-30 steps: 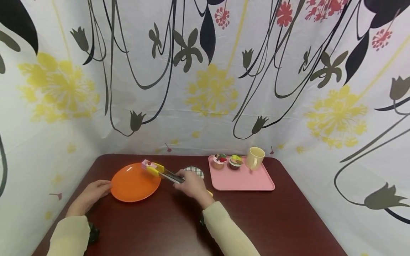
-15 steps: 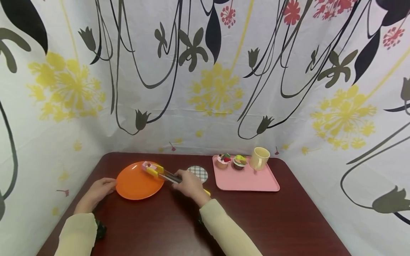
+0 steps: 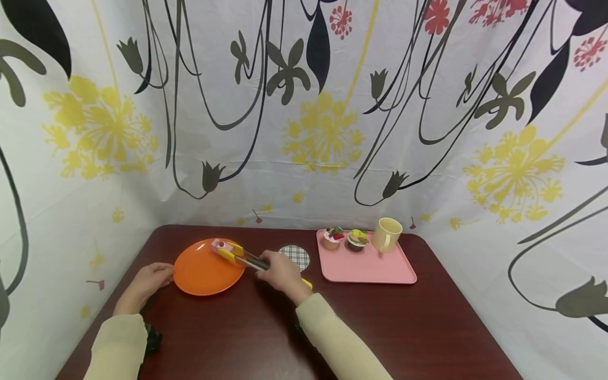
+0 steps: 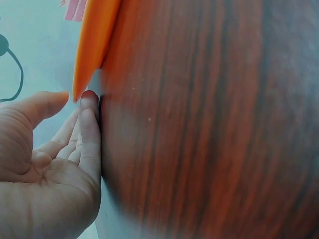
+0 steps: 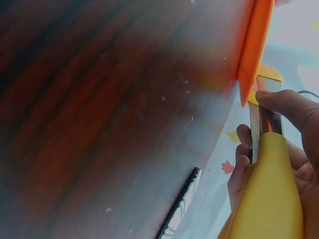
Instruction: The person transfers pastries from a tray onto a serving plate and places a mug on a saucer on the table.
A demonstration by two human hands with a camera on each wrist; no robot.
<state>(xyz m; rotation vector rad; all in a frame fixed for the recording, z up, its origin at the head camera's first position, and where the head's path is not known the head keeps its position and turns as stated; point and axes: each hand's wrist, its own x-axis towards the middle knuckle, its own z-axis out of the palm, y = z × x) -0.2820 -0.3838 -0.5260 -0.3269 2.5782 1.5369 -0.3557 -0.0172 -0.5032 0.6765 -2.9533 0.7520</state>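
Observation:
An orange plate (image 3: 204, 274) lies at the left of the table. My left hand (image 3: 148, 285) is at its left rim; in the left wrist view the fingers (image 4: 89, 134) are fairly straight, with the rim between them and the thumb, and a small gap shows at the thumb tip. My right hand (image 3: 284, 275) grips tongs (image 3: 254, 261) with yellow tips and a yellow handle end (image 5: 271, 194). A small pink piece of toy cake (image 3: 221, 245) is at the tongs' tips, over the plate's far right part. Whether it touches the plate I cannot tell.
A plaid round coaster (image 3: 296, 257) lies behind my right hand, partly hidden. At the back right, a pink tray (image 3: 368, 269) bears two toy cupcakes (image 3: 332, 238) and a pale yellow mug (image 3: 387, 235). Patterned cloth (image 3: 266, 200) surrounds the table.
The head view has shifted a little, so everything sits further right in it. The tongs and the cake have come slightly further over the plate. Both hands keep their holds and places.

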